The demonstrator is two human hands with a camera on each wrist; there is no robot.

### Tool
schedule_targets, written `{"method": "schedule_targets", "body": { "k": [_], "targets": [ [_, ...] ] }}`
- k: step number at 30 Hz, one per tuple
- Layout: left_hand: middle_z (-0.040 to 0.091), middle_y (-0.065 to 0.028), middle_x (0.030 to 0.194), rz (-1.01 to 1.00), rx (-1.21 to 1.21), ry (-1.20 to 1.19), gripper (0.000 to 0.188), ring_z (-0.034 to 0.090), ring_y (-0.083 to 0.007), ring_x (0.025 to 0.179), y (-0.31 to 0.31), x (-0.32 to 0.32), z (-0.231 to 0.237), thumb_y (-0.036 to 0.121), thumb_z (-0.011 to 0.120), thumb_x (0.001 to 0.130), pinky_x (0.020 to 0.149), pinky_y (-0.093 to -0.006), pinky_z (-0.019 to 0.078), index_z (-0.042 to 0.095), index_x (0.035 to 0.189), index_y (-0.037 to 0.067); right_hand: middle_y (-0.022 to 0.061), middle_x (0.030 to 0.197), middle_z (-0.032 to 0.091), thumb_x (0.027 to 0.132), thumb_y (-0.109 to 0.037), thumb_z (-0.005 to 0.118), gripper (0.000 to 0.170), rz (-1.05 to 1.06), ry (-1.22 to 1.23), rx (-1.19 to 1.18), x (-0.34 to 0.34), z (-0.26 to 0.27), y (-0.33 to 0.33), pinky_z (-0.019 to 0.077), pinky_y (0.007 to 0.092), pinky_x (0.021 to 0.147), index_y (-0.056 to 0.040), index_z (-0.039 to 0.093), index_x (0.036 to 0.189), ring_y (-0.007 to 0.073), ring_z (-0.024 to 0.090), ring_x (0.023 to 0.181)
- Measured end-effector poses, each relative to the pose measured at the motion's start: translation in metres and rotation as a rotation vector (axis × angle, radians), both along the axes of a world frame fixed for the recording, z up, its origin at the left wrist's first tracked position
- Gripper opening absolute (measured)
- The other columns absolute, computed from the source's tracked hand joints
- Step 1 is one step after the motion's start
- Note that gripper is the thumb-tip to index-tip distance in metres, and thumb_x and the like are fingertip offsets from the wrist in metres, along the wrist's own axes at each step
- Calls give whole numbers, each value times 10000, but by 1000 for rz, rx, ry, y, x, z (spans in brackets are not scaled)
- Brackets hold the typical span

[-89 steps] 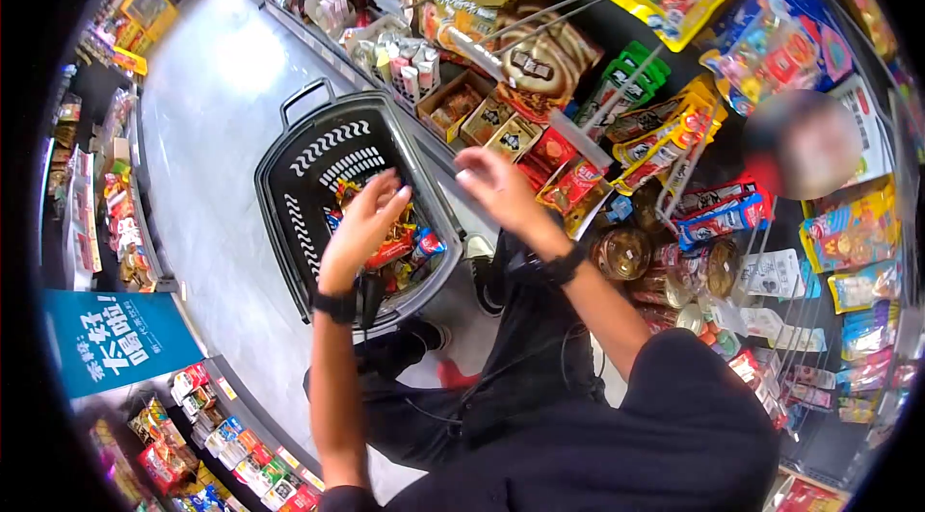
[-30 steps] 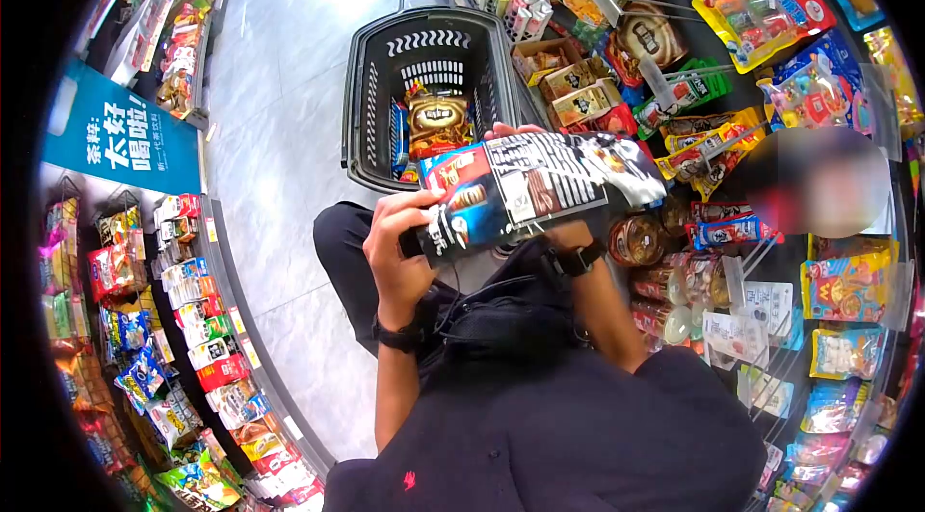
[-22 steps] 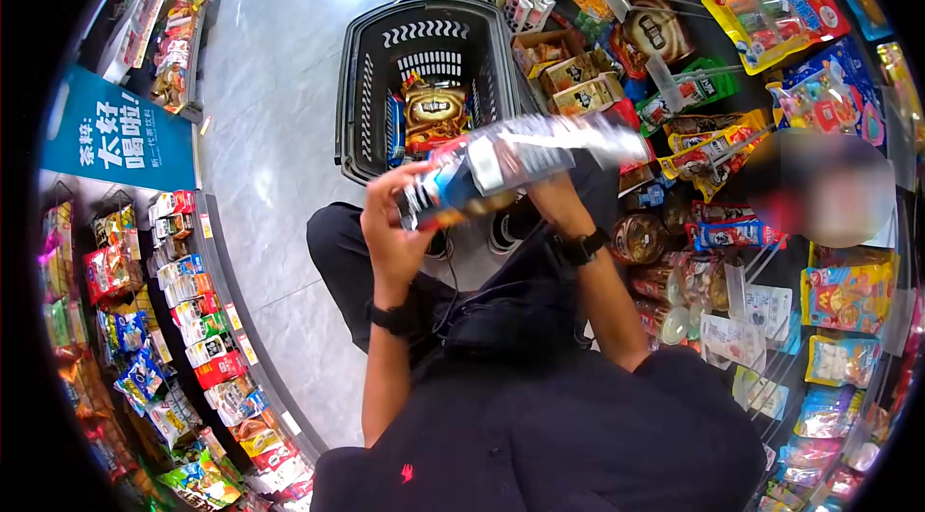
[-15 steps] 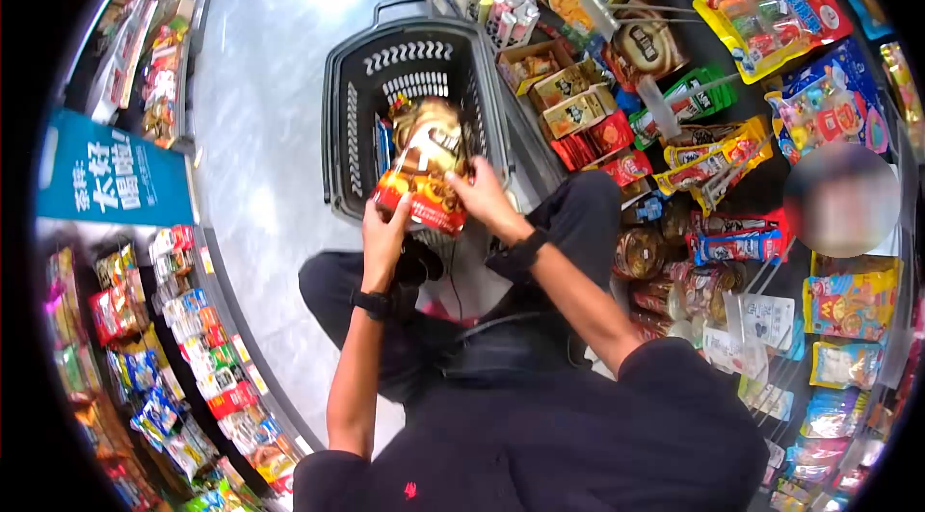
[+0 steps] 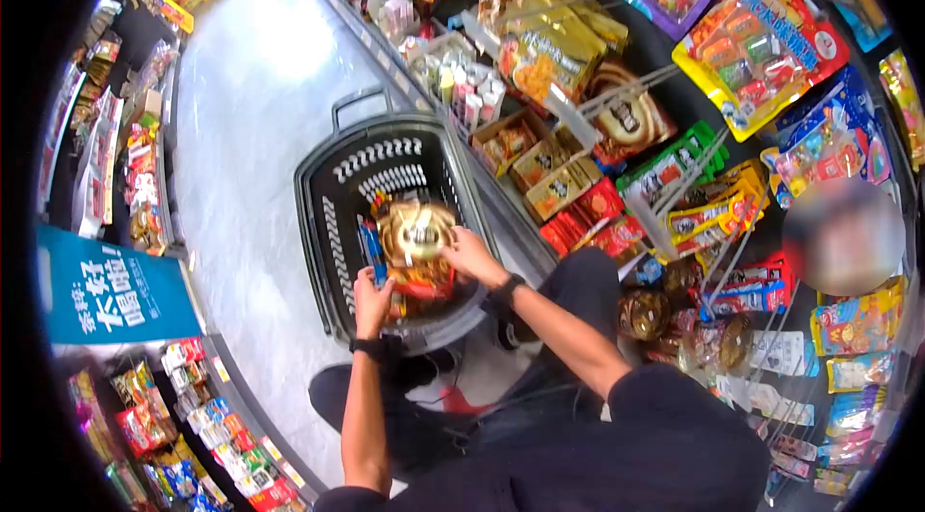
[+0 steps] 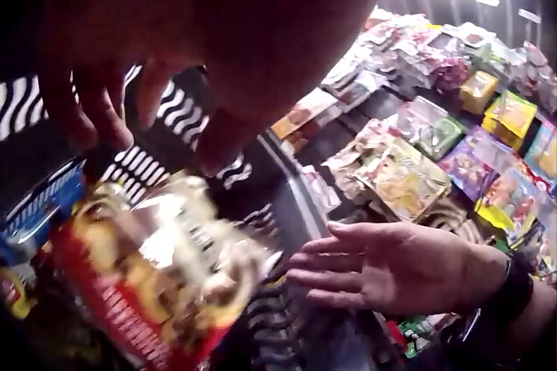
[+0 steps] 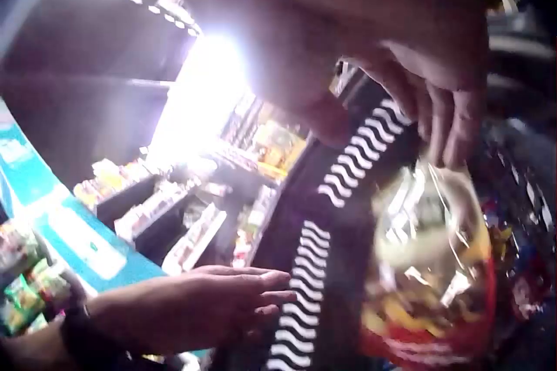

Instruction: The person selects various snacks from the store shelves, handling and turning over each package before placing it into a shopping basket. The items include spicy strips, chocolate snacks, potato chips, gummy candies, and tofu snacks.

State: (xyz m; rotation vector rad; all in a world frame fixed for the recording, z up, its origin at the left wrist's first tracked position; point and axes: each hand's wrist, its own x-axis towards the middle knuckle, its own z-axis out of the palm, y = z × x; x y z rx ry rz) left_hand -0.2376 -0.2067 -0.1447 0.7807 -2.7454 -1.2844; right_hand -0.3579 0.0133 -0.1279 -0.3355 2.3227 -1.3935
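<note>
Right hand and left hand both seem released, and I worry the gold bag, loose among jumbled packets, could slide.

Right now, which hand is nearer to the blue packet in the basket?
Left. In the head view, the left hand is just below the blue packet; the right hand is farther off, beyond the cream-and-brown bag.

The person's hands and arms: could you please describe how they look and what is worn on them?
The left hand and the right hand wear no gloves. Each wrist has a black band around it. The sleeves are short and black. I can read no markings on the bands.
</note>
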Motion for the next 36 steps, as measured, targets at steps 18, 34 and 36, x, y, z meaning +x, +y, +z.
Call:
{"method": "schedule_targets", "body": {
  "k": [18,34,36],
  "targets": [
    [545,-86,1282,-371,944,-82,599,548,-214,1170,182,-341,134,483,609,918,889,-346,471,434,1334,89,165,1025,549,853,-194,706,315,-765,844,-11,-195,119,114,445,411,834,25,551,1018,322,560,911],
    [621,11,930,-70,1571,-26,226,559,-106,753,124,-245,93,317,541,991,704,-248,467,589,1064,109,180,786,622,929,-121,591,167,-431,732,-217,-130,147,40,474,429,656,2,481,952,350,625,727],
    [618,3,960,-73,1642,-2,214,578,-117,825,113,-209,106,277,552,987,757,-262,493,582,1094,95,154,729,604,927,-135,612,195,-440,646,-339,-109,151,32,471,394,605,0,475,899,278,615,647]
  ]
}}
